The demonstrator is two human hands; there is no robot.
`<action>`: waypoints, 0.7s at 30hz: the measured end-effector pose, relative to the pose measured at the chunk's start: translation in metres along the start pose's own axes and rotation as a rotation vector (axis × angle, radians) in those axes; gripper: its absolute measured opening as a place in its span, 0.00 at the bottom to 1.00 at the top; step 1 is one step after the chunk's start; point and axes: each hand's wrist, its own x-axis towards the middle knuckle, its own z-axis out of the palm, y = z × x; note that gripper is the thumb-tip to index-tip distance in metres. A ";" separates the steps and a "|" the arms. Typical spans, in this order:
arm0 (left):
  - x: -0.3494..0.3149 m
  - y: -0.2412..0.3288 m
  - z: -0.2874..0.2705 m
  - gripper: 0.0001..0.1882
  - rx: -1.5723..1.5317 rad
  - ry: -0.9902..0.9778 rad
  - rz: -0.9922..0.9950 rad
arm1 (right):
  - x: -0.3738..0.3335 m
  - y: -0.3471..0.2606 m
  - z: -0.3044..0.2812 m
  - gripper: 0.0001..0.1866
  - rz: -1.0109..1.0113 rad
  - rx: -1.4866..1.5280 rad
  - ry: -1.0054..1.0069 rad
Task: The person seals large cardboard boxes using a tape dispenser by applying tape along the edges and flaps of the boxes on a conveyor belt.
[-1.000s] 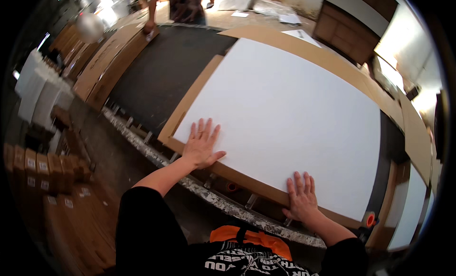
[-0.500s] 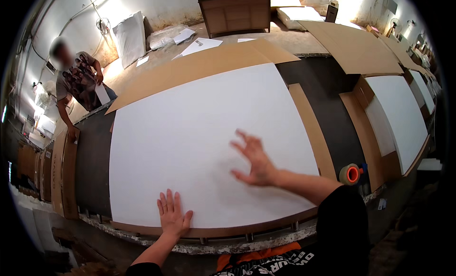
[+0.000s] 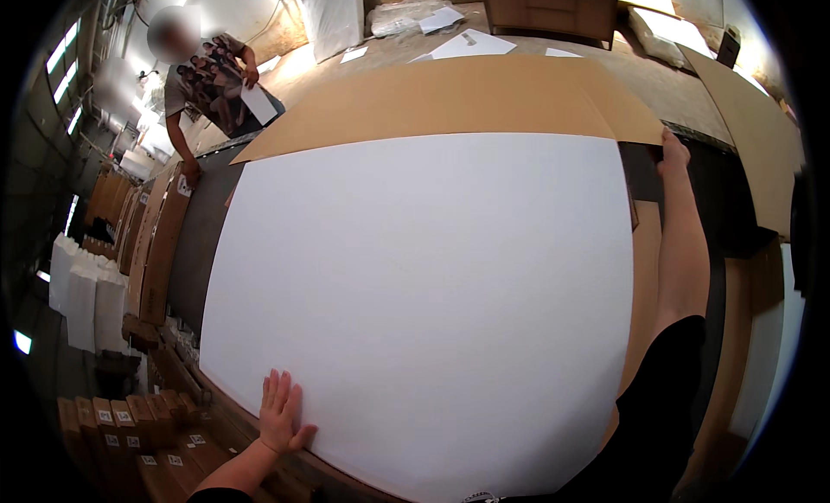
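Observation:
A large white sheet [image 3: 415,287], probably foam, lies flat in front of me over brown cardboard. My left hand [image 3: 281,415] rests on its near left edge, palm down with the fingers straight. Beyond the sheet's far edge a wide cardboard flap [image 3: 415,101] spreads outward. At the flap's far right corner is my right hand [image 3: 673,153], its arm stretched along the sheet's right side. Its fingers are closed on the cardboard edge, the fingertips partly hidden.
Across the dark table surface [image 3: 194,265] at the far left stands a co-worker [image 3: 220,88] holding a white piece, one hand by an upright carton [image 3: 164,248]. Stacked cartons [image 3: 130,425] fill the lower left. Another open carton [image 3: 735,347] sits at right.
My right hand has gone from above the white sheet to the flap's far right corner and taken hold of it. My left hand stays on the near edge. The view has shifted.

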 end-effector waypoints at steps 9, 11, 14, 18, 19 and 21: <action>0.006 0.000 -0.003 0.37 0.032 0.018 0.018 | -0.072 -0.078 0.066 0.20 -0.812 -0.769 -0.204; 0.003 -0.001 -0.005 0.36 0.022 0.040 0.026 | -0.120 -0.077 0.074 0.19 -0.908 -0.842 -0.142; 0.005 -0.002 -0.007 0.35 0.032 0.076 0.040 | -0.127 -0.064 0.020 0.18 -0.870 -0.747 -0.101; 0.004 -0.003 -0.004 0.35 0.025 0.107 0.055 | -0.193 -0.053 -0.039 0.11 -0.791 -0.632 -0.175; 0.003 -0.006 -0.002 0.35 0.015 0.125 0.071 | -0.207 -0.043 -0.050 0.09 -0.702 -0.647 -0.198; -0.002 -0.011 0.004 0.36 0.015 0.135 0.083 | -0.234 -0.012 -0.075 0.06 -0.648 -0.606 -0.178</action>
